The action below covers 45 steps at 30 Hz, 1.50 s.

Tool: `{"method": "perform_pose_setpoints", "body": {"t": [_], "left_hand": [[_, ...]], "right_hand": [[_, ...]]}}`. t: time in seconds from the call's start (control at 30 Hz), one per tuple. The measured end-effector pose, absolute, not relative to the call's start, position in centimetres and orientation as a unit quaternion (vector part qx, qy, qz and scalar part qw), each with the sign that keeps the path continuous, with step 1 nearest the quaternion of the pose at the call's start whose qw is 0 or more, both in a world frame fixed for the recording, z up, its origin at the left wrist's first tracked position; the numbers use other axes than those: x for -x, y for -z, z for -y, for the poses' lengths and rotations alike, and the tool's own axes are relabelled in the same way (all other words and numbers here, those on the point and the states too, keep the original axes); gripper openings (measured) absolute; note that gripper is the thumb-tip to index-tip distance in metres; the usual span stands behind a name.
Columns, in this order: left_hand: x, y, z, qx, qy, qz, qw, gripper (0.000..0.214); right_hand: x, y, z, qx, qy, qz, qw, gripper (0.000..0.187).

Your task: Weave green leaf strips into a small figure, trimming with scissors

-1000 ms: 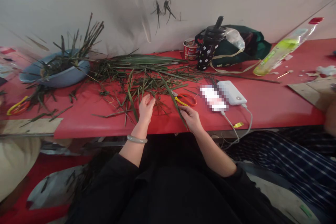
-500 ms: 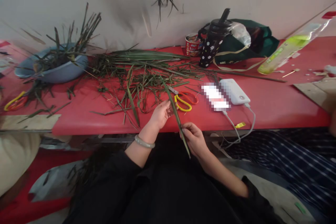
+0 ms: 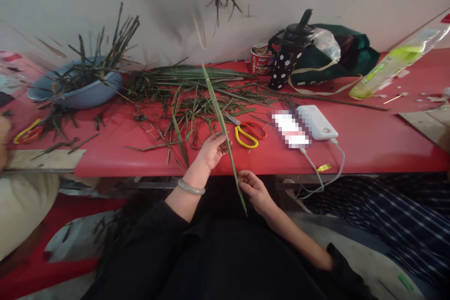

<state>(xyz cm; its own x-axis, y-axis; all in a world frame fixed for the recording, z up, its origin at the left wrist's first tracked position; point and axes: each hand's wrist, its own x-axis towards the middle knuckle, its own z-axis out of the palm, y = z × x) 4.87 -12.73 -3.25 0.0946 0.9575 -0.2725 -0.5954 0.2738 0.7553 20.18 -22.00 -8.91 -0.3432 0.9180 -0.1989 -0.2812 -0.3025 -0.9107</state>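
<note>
A long green leaf strip [image 3: 218, 117] is lifted off the red table [image 3: 369, 145] and runs from near the pile down past the table's front edge. My left hand [image 3: 212, 150], with a pale bangle on its wrist, pinches the strip near its middle. My right hand [image 3: 255, 191], below the table's edge, grips the strip close to its lower end. A heap of loose green leaves [image 3: 183, 96] lies on the table beyond my hands. Scissors with yellow and orange handles [image 3: 246, 132] lie just right of the strip.
A grey basin [image 3: 79, 93] holding leaf stalks stands at the back left. More scissors [image 3: 26, 133] lie at the far left. A white power bank [image 3: 318, 123] with cables, a black flowered bottle [image 3: 290, 54], a green bag [image 3: 337, 61], a green drink bottle [image 3: 393, 68]. Another person's sleeve [image 3: 21, 215] at left.
My right hand drew one leaf strip out of the pile and pulled it toward me below the table's edge. My left hand left the pile and took hold of the strip's middle.
</note>
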Motion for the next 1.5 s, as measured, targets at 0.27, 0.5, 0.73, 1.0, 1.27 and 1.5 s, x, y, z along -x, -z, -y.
{"method": "perform_pose_setpoints", "body": {"t": [0.27,0.5,0.73,1.0,1.27,1.5], "left_hand": [[-5.3,3.4,12.9,-0.298,-0.564,-0.413,0.65,0.024],[-5.3,3.2,13.0,-0.343,-0.578,-0.441,0.595,0.024],[-5.0,3.9,13.6,-0.379,-0.503,-0.434,0.643,0.021],[-4.8,4.5,13.2,-0.408,-0.568,-0.463,0.544,0.014],[-4.9,4.9,13.3,-0.403,-0.525,-0.432,0.613,0.015],[-5.1,5.3,13.6,-0.408,-0.548,-0.453,0.573,0.013]], "right_hand": [[-20.0,6.0,19.4,0.411,-0.651,0.513,0.38,0.026],[-19.3,4.6,17.4,0.487,-0.466,0.635,0.377,0.014],[-19.2,5.9,15.9,0.474,-0.479,0.62,0.402,0.01],[-19.2,5.0,15.3,0.476,-0.494,0.634,0.358,0.014],[-19.5,5.3,15.2,0.478,-0.511,0.618,0.36,0.009],[-19.5,5.3,15.4,0.467,-0.523,0.617,0.357,0.014]]}}
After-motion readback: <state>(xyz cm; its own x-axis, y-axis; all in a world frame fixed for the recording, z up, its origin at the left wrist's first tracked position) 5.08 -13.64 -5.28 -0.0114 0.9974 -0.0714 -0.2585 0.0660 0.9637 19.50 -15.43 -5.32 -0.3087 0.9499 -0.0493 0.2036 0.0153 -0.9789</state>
